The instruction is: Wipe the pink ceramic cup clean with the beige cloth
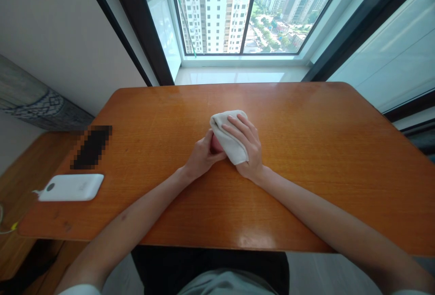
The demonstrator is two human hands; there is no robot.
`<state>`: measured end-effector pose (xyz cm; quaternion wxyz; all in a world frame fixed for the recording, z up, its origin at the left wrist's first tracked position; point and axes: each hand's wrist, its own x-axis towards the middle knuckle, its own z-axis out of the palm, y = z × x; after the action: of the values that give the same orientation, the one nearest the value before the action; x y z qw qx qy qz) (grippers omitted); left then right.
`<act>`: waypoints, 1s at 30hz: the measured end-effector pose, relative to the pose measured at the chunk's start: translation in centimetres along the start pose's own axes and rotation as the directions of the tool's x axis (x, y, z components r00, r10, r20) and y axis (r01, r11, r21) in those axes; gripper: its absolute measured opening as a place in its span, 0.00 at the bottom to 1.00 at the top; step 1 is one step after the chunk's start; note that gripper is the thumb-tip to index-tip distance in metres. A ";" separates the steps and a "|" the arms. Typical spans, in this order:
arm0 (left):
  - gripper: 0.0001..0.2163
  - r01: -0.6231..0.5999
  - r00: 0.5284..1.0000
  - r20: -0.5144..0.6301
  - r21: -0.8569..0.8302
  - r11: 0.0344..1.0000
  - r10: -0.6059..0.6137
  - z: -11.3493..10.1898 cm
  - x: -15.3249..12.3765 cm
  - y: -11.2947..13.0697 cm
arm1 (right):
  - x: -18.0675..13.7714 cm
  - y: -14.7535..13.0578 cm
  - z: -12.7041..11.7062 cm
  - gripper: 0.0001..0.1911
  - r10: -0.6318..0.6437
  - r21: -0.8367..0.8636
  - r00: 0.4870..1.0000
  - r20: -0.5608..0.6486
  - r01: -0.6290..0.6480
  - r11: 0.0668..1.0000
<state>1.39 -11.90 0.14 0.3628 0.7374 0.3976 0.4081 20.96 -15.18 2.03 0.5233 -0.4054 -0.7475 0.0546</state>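
Observation:
Near the middle of the wooden table [163, 123], my left hand [200, 157] is closed round a small reddish-pink object [216, 144]. Most of that object is covered, so its kind does not show. A folded white cloth [228, 134] lies over its top and right side. My right hand [249, 145] holds the cloth from the right, fingers laid across it and pressing it against the pink object. The two hands are close together, the cloth and the object between them.
A white device with a cable, perhaps a power bank [73, 187], lies at the table's left side. Behind it is a blurred-out dark rectangle [91, 147]. Beyond the table's far edge stands a window [243, 14]. A patterned curtain [44, 100] hangs at the left.

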 end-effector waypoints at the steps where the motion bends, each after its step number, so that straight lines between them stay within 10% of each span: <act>1: 0.28 -0.012 1.000 0.000 0.008 1.000 0.012 0.0 0.0 0.2 | 0.1 0.2 0.1 0.26 0.051 0.030 0.998 -0.029 -0.050 0.998; 5: 0.29 -0.027 1.000 0.009 0.022 0.999 0.027 -0.1 0.1 0.7 | 0.3 0.6 0.3 0.26 0.153 0.110 0.983 -0.102 -0.141 0.984; 11: 0.26 0.006 1.000 0.013 -0.007 1.000 -0.006 0.0 -0.1 -0.1 | -0.1 -0.4 0.0 0.26 -0.053 -0.026 0.999 0.002 0.053 0.998; 17: 0.30 -0.022 1.000 0.010 0.026 0.999 0.022 -0.2 0.1 1.0 | 0.2 0.5 0.3 0.26 0.148 0.082 0.983 -0.104 -0.140 0.987; 23: 0.27 0.030 0.999 0.025 -0.001 1.000 -0.030 -0.1 -0.1 0.0 | -0.2 -0.3 0.1 0.27 -0.083 -0.074 0.997 0.002 0.083 0.994; 30: 0.31 -0.003 1.000 0.020 0.019 1.000 0.003 -0.2 0.0 1.1 | 0.3 0.9 0.2 0.26 0.094 0.016 0.990 -0.104 -0.093 0.996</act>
<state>1.56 -12.30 1.19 0.3589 0.7454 0.3969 0.3975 21.21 -14.33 1.67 0.5608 -0.4393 -0.6990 0.0619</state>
